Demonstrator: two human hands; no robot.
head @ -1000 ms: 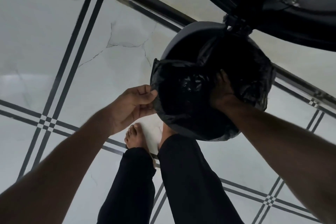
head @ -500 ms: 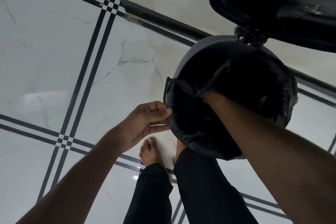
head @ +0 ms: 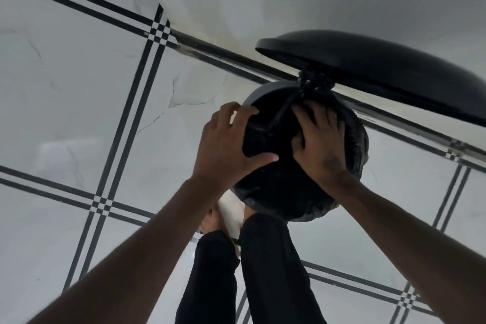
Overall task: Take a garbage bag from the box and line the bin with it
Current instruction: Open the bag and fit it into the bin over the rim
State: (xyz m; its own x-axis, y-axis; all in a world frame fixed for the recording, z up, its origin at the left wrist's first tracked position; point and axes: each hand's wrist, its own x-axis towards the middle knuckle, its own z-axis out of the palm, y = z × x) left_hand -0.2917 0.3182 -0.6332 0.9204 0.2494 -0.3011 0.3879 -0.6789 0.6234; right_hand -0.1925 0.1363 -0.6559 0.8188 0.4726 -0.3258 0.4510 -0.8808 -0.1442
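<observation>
A round grey bin (head: 259, 91) stands on the floor by the wall with its black lid (head: 381, 73) swung up on the hinge. A black garbage bag (head: 289, 197) sits in the bin, folded over the near and right rim. My left hand (head: 226, 144) straddles the left rim, fingers outside and thumb pressed on the bag's edge. My right hand (head: 319, 144) lies spread flat on the bag at the right side of the opening, fingertips near the hinge. The bag box is not in view.
White marble floor tiles with black line bands (head: 105, 202) surround the bin. A white wall (head: 289, 8) with a dark skirting strip runs right behind it. My black-trousered legs (head: 263, 271) and bare feet stand against the bin's near side.
My right hand has come out of the bag's inside and now rests on top of it. My left hand shifted from pinching the edge to spanning the rim. The view has tilted.
</observation>
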